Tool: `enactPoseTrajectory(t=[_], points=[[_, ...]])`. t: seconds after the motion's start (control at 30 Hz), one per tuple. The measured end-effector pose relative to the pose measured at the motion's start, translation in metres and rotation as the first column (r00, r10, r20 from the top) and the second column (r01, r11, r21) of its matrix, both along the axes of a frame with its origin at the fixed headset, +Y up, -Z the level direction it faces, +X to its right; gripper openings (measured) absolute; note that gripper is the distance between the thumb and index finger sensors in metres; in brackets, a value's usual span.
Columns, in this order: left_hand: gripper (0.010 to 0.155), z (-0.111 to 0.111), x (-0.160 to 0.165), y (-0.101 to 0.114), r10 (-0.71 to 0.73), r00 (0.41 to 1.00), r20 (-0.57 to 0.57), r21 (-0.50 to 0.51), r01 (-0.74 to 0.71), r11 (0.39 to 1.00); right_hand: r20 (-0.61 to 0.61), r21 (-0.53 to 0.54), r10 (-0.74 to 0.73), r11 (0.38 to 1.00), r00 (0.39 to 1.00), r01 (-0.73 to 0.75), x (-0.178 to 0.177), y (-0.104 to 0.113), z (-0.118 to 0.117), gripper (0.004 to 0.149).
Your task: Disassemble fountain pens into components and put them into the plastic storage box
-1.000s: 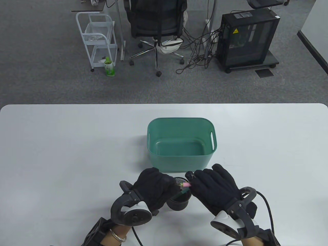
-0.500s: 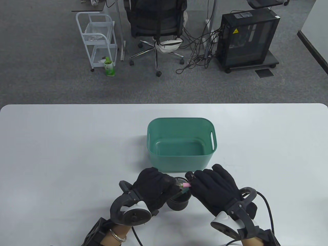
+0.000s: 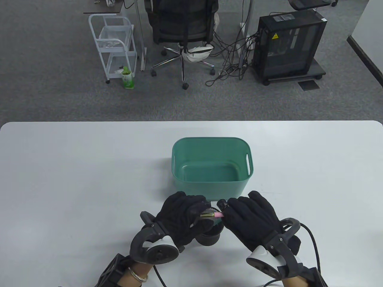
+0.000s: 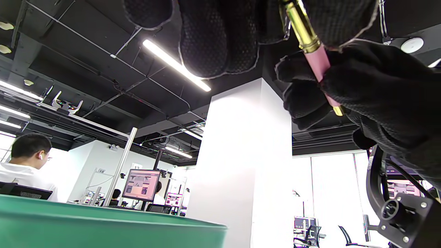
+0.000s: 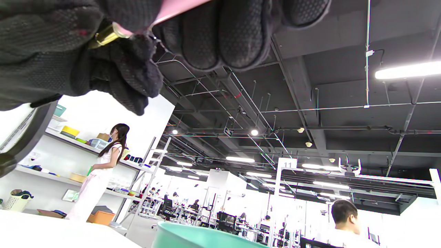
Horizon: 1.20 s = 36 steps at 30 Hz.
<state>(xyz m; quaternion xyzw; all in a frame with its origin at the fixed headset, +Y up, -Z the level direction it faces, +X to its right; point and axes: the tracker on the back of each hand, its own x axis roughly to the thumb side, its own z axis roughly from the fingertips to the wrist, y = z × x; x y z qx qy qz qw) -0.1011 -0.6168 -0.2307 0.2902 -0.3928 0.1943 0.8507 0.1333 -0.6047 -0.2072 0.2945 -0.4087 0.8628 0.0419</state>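
Observation:
A pink fountain pen (image 3: pixel 213 214) with gold trim is held level between both gloved hands, just above a black round pen holder (image 3: pixel 211 234). My left hand (image 3: pixel 191 215) grips the gold end; in the left wrist view the pen (image 4: pixel 311 51) shows gold above pink. My right hand (image 3: pixel 236 213) pinches the pink barrel (image 5: pixel 174 7). The green plastic storage box (image 3: pixel 211 169) stands right behind the hands and looks to have nothing in it.
White table (image 3: pixel 74 179) stretches left and right of the box. Beyond the far edge are an office chair (image 3: pixel 182 27), a white cart (image 3: pixel 115 44) and a black computer case (image 3: pixel 288 44). Cables trail from both wrists.
My left hand has shifted slightly up and right, its fingers closing further over the pen's gold end. The right hand and the box have stayed put.

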Motion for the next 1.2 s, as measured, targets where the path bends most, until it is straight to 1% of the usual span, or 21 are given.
enactPoseTrajectory(t=[0.1,0.33,0.67,1.2], points=[[0.046,0.0006,0.0009,0.0000,-0.003,1.000,-0.002,0.006,0.003,1.000,0.000,0.000,0.000,1.000,1.000,0.000,0.0000,0.0001,-0.0001,0.045],[0.044,0.0005,0.0011,-0.0002,-0.001,1.000,0.000,0.002,0.001,1.000,-0.002,-0.001,0.002,1.000,1.000,-0.002,-0.0001,-0.0001,-0.0006,0.045],[0.045,-0.0002,0.0009,-0.0003,0.004,1.000,0.004,-0.006,-0.003,1.000,-0.001,-0.001,0.007,1.000,1.000,-0.007,-0.0008,-0.0007,-0.0005,0.045],[0.051,-0.0019,-0.0006,-0.0001,0.029,1.000,0.008,-0.004,-0.029,1.000,-0.007,-0.003,0.009,1.000,1.000,-0.009,-0.0023,-0.0013,-0.0002,0.045]])
